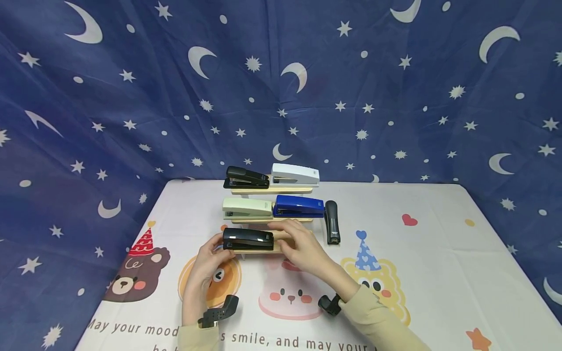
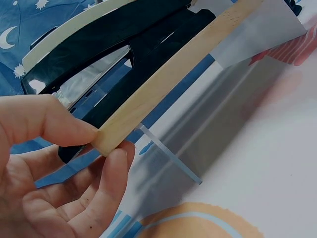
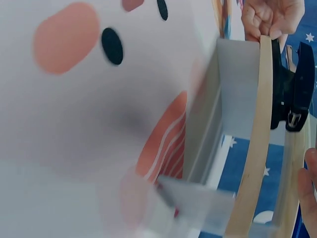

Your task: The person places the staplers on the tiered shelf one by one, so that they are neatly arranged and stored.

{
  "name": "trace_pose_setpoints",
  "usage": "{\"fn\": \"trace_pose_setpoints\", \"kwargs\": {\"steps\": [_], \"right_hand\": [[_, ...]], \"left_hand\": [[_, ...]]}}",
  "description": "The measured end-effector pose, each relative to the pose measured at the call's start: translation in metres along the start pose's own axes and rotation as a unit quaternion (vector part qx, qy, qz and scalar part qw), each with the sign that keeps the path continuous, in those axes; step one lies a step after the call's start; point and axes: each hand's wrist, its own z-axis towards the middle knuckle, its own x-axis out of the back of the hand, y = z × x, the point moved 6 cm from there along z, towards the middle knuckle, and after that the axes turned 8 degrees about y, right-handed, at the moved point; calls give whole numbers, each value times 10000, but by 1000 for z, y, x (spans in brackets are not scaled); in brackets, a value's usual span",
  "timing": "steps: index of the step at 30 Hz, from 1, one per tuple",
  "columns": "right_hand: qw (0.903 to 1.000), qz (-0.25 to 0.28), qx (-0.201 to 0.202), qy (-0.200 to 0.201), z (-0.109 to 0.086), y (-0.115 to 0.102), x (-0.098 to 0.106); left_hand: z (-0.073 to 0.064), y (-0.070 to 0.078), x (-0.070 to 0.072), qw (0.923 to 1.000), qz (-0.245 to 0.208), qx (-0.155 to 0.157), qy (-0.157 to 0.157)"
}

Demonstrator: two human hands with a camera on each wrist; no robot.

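Note:
A tiered rack of pale wooden boards on clear supports holds staplers. On its lowest board [image 1: 256, 252] lies a black stapler [image 1: 248, 239], toward the left. My left hand [image 1: 210, 258] pinches the left end of that board between thumb and fingers, just beside the stapler's end; the left wrist view shows the thumb [image 2: 54, 119] on the wood. My right hand [image 1: 303, 246] reaches over the right part of the same board, right of the stapler, fingers extended and holding nothing visible. Only a few of its fingers [image 3: 308, 186] show in the right wrist view.
The middle tier bears a pale green stapler [image 1: 247, 207] and a blue one [image 1: 299, 206]. Up top sit a black stapler [image 1: 247, 177] and a white one [image 1: 295, 174]. Another black stapler [image 1: 332, 222] stands right of the rack on the printed white tablecloth [image 1: 439, 253].

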Motion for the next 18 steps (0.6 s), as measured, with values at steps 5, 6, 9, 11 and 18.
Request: {"fn": "trace_pose_setpoints", "kwargs": {"steps": [5, 6, 9, 11, 18], "right_hand": [[9998, 79, -181, 75, -8, 8, 10], [9997, 101, -203, 95, -9, 9, 12], [9994, 142, -248, 179, -14, 14, 19], [9992, 161, -219, 279, -16, 17, 24], [9978, 74, 60, 655, -21, 25, 43]], "left_hand": [[0, 0, 0, 10000, 14, 47, 3], [0, -1, 0, 10000, -4, 64, 5], [0, -1, 0, 10000, -46, 86, -2], [0, -2, 1, 9999, -79, 100, -1], [0, -1, 1, 9999, 10, 92, 92]]}}
